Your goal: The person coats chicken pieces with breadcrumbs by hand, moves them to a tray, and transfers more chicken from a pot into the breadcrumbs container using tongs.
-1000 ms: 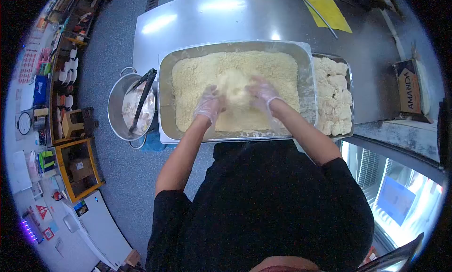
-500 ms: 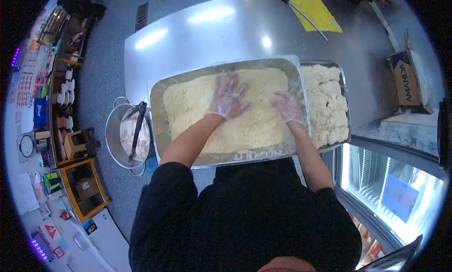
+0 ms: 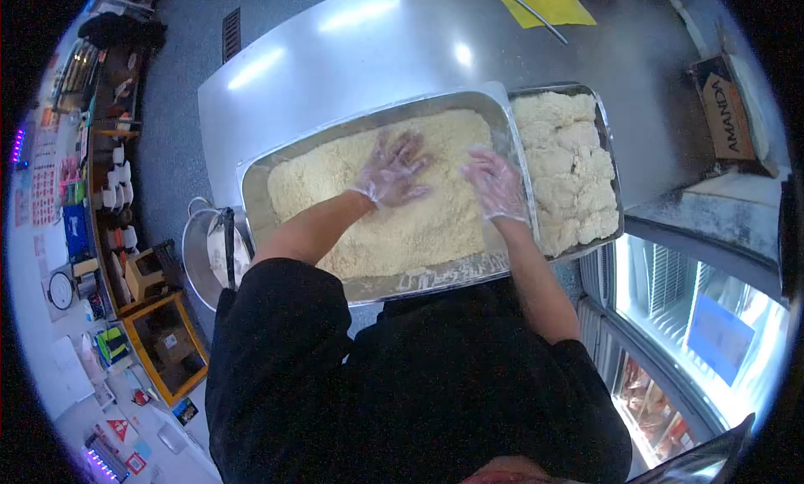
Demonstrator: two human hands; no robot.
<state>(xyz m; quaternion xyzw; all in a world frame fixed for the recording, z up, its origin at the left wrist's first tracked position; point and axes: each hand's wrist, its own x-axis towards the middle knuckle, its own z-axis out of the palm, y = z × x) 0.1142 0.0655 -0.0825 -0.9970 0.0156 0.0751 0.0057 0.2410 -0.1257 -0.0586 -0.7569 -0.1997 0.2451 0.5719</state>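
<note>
A large metal pan [image 3: 251, 220] in front of me holds a deep bed of pale yellow crumbs [image 3: 419, 241]. My left hand [image 3: 392, 167], in a clear plastic glove, lies palm down on the crumbs near the middle with its fingers spread. To its right, my right hand [image 3: 496, 184], gloved the same way, rests at the crumbs near the pan's right wall. Its fingers point left, slightly bent and apart. Neither hand visibly holds anything; whatever lies under the palms is hidden.
Right of the pan, a second metal tray [image 3: 621, 208] holds rows of crumb-coated pieces [image 3: 565, 166]. A metal pot [image 3: 198, 262] with a black-handled tool stands at left, partly behind my arm. A steel table [image 3: 293, 107] extends beyond; a lit display case [image 3: 670, 275] is at right.
The view has turned and shifted, so the pan and trays appear further left and slightly tilted. My sleeve now covers more of the pot. Both hands stay over the crumbs.
</note>
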